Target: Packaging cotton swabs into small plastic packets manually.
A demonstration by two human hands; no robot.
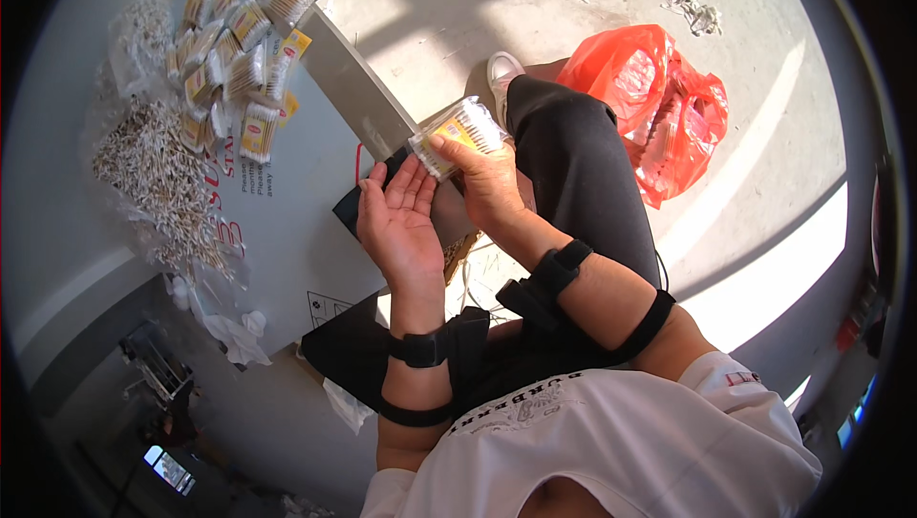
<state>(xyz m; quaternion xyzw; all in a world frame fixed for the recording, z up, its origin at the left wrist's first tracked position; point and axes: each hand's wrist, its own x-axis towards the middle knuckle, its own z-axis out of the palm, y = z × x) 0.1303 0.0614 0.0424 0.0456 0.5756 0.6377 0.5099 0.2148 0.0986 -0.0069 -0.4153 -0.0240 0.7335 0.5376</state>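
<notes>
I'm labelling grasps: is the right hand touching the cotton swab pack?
Touching. The head view shows the right hand holding the cotton swab pack, its thumb lying over the pack's near side.

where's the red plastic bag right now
In the head view, the red plastic bag sits at the upper right, on the floor just to the right of the person's dark-trousered right leg.

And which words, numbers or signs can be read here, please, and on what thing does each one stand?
Wording not copied; places only:
Pale tabletop: red and black lettering, partly covered; a small framed sign, unclear.
White shirt: dark chest lettering; red lettering on a sleeve.
Held pack, in right hand: yellow label, too small to read.
Piled packs: print too small to read.
</notes>
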